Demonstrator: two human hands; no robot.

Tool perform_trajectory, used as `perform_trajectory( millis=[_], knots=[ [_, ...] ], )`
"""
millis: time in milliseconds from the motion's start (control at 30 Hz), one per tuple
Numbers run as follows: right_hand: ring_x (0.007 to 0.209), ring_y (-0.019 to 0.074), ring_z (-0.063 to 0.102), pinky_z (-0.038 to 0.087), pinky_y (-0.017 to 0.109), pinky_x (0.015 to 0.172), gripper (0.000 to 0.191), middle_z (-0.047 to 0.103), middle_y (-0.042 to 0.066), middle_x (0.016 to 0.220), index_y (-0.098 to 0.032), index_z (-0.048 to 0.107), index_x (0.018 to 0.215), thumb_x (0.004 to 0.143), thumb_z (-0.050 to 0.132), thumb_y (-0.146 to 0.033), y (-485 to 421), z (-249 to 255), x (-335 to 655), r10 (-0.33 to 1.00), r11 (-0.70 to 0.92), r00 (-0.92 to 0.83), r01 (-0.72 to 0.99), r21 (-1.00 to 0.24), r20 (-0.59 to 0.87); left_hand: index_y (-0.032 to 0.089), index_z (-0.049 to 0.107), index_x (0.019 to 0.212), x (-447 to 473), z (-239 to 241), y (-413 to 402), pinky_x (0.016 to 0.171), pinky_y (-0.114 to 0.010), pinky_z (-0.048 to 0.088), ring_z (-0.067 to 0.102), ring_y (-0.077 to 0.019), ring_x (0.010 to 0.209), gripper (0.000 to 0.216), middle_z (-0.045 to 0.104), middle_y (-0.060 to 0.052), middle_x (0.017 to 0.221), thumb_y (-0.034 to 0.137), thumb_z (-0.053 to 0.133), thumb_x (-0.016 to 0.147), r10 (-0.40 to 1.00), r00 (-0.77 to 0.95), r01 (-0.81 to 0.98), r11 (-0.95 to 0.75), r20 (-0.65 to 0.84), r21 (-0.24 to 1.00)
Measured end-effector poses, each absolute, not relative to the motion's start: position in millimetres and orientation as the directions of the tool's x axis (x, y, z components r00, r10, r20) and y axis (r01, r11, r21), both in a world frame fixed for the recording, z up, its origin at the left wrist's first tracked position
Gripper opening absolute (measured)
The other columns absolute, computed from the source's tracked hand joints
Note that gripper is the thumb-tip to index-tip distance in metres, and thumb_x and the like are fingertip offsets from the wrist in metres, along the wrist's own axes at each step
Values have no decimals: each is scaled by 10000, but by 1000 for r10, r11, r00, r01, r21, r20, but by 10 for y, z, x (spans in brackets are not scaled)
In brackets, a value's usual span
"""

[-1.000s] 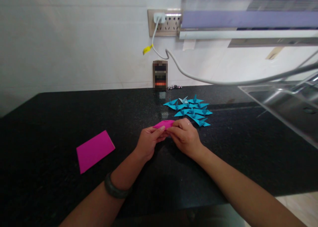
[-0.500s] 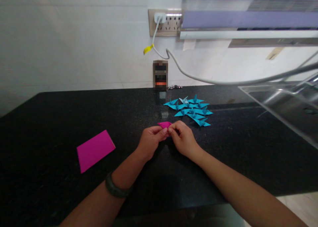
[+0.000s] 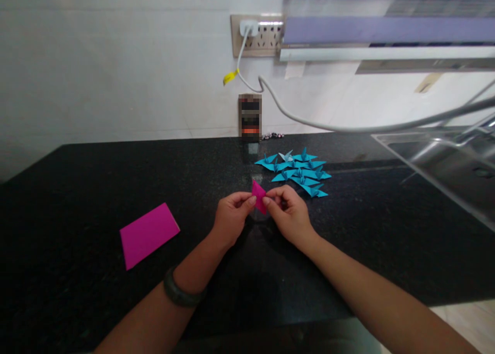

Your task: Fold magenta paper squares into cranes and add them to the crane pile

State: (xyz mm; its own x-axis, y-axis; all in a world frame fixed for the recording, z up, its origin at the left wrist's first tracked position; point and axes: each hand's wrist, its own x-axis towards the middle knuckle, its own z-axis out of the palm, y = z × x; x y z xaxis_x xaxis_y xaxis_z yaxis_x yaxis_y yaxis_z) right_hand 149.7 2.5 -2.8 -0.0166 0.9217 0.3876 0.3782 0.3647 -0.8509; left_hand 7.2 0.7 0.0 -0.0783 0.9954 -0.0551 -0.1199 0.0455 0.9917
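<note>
A small folded piece of magenta paper (image 3: 258, 194) stands tilted up between my two hands above the black countertop (image 3: 96, 183). My left hand (image 3: 231, 219) pinches its left edge with thumb and fingers closed. Closed the same way, my right hand (image 3: 289, 213) pinches the right edge. A dark bracelet sits on my left wrist. Just behind my right hand lies a cluster of several blue paper cranes (image 3: 298, 170).
A stack of magenta paper sheets (image 3: 148, 235) lies to the left. A small dark box (image 3: 249, 118) stands against the white wall under a socket strip (image 3: 256, 34) with a white cable (image 3: 309, 121). A steel sink (image 3: 444, 160) is at the right.
The magenta paper has gone from a long flat strip to a smaller shape, now turned upright between my fingertips. Both hands stayed in place.
</note>
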Motion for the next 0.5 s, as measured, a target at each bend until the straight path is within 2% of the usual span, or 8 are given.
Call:
perform_trajectory(
  millis=[67, 167, 233, 367, 500],
  knots=[
    [509, 96, 440, 367, 217, 478, 195, 514, -17, 606, -160, 604, 839, 749, 561, -327, 60, -21, 1523, 955, 284, -2, 293, -913, 296, 136, 671, 728, 70, 4, 6, 605, -244, 457, 559, -103, 570, 208, 643, -4, 633, 309, 697, 616, 996, -51, -161, 70, -79, 985],
    [420, 77, 389, 318, 208, 419, 250, 472, -41, 504, -151, 596, 730, 770, 518, -385, 95, -10, 1543, 980, 153, -152, 190, -970, 125, 133, 665, 729, 73, 6, 4, 609, -252, 464, 567, -107, 569, 219, 647, -7, 633, 315, 699, 613, 994, -13, -199, 107, -112, 974],
    [389, 69, 367, 293, 202, 396, 278, 440, -53, 467, -151, 575, 668, 756, 530, -411, 98, -7, 1539, 980, 97, -187, 152, -984, 68, 132, 668, 747, 79, 6, 3, 610, -252, 466, 573, -109, 575, 225, 658, -14, 651, 306, 704, 608, 993, -2, -208, 117, -120, 971],
    [387, 69, 374, 297, 200, 389, 292, 437, -54, 466, -154, 555, 640, 736, 554, -430, 78, -14, 1506, 988, 92, -133, 108, -990, 78, 141, 671, 797, 94, 6, 0, 570, -233, 457, 565, -99, 553, 258, 666, -11, 658, 293, 717, 593, 991, -55, -210, 110, -124, 971],
    [417, 80, 397, 337, 210, 431, 282, 455, -41, 457, -156, 552, 607, 760, 538, -393, 53, -24, 1484, 985, 157, -93, 181, -971, 142, 140, 662, 671, 101, 30, -25, 509, -218, 434, 539, -99, 497, 194, 631, 2, 559, 311, 712, 594, 988, -140, -63, 56, -65, 996]
  ],
)
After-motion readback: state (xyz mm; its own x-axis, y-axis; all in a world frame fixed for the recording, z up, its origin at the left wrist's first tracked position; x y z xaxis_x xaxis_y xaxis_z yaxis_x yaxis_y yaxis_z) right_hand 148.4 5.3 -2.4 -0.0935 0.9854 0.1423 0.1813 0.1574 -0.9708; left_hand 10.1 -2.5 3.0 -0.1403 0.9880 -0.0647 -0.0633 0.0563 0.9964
